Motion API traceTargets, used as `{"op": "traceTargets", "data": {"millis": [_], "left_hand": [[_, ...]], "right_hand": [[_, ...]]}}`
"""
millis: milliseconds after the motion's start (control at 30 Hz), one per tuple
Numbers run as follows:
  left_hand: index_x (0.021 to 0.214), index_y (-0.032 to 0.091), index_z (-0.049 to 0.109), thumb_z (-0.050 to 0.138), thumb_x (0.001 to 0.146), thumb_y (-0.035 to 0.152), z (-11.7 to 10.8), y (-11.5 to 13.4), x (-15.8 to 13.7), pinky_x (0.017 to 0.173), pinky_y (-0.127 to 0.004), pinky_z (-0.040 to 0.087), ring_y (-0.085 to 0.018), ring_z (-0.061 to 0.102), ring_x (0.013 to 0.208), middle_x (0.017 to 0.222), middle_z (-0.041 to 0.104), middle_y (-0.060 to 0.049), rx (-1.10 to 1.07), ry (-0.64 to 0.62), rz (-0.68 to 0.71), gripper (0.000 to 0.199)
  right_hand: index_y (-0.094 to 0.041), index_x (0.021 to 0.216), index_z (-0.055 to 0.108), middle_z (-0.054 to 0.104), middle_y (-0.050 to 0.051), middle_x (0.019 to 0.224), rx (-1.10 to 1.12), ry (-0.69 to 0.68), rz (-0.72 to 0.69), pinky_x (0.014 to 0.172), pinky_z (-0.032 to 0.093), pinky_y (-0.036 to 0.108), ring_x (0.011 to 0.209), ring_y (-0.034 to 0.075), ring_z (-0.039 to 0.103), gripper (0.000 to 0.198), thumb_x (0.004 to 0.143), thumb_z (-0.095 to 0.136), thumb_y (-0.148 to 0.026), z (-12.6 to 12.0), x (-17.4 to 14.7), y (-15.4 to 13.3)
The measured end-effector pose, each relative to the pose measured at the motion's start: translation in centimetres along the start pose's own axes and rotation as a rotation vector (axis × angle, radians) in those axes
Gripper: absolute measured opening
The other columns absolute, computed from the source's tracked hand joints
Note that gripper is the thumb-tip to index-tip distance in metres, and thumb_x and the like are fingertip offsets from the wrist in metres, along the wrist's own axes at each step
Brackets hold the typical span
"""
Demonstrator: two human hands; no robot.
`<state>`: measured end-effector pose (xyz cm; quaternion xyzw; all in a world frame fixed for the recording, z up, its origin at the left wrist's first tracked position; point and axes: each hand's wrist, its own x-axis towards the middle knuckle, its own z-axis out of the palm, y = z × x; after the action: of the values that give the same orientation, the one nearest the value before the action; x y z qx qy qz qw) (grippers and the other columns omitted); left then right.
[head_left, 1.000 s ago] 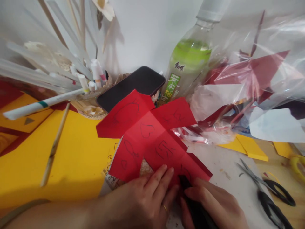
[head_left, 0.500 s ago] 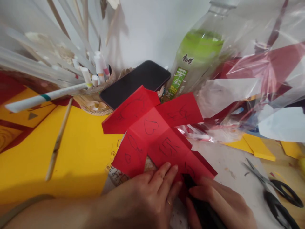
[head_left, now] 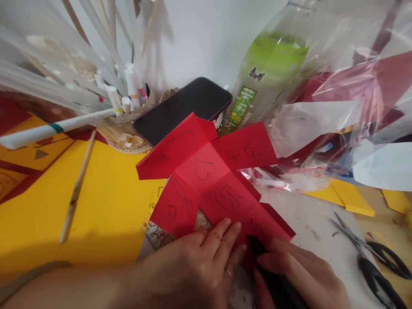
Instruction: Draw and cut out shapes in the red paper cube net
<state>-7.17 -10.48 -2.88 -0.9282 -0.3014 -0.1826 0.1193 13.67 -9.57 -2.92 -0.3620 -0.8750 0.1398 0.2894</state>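
Where the left hand [head_left: 196, 264] is laid: red paper [head_left: 222, 184] pressed by outstretched fingers [head_left: 219, 231], nothing gripped.
Red paper: spread just beyond, long axis slanted from far left to near right.
Pen [head_left: 277, 285]: gripped by the right hand [head_left: 305, 274], tip set at the paper's near end, just beside the left fingers.

A hand could pass low over the yellow sheet [head_left: 109, 206] at the left, past a thin stick [head_left: 76, 191], or along the pale surface [head_left: 318, 221] between the red paper [head_left: 210, 182] and the scissors [head_left: 370, 270] at lower right. The basket [head_left: 117, 138] of markers [head_left: 133, 88] and the phone [head_left: 183, 111] block the upper left and centre; a bottle [head_left: 264, 83] and plastic bag [head_left: 347, 81] wall off the upper right.
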Motion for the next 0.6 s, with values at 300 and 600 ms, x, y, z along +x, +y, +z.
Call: {"op": "traceTargets", "data": {"millis": [300, 600], "left_hand": [[0.115, 0.013, 0.066, 0.041, 0.095, 0.021, 0.04, 0.16, -0.16, 0.072, -0.025, 0.050, -0.022, 0.063, 0.110, 0.121, 0.065, -0.012, -0.015, -0.047, 0.006, 0.033], [0.112, 0.013, 0.068, 0.032, 0.097, 0.015, -0.01, -0.17, -0.01, 0.074, -0.026, 0.052, -0.022, 0.065, 0.108, 0.118, 0.067, -0.011, -0.006, -0.022, 0.023, 0.039]], "right_hand": [[-0.023, 0.086, 0.047, 0.046, -0.004, 0.061, 0.066, -0.077, -0.046, 0.041, 0.037, 0.021, 0.047, 0.010, 0.046, 0.022, 0.077, 0.050, -0.003, -0.49, 0.06, 0.47], [-0.022, 0.085, 0.047, 0.045, -0.004, 0.062, 0.137, -0.092, -0.056, 0.038, 0.035, 0.022, 0.046, 0.011, 0.045, 0.024, 0.074, 0.050, -0.001, -0.56, 0.00, 0.82]]}}
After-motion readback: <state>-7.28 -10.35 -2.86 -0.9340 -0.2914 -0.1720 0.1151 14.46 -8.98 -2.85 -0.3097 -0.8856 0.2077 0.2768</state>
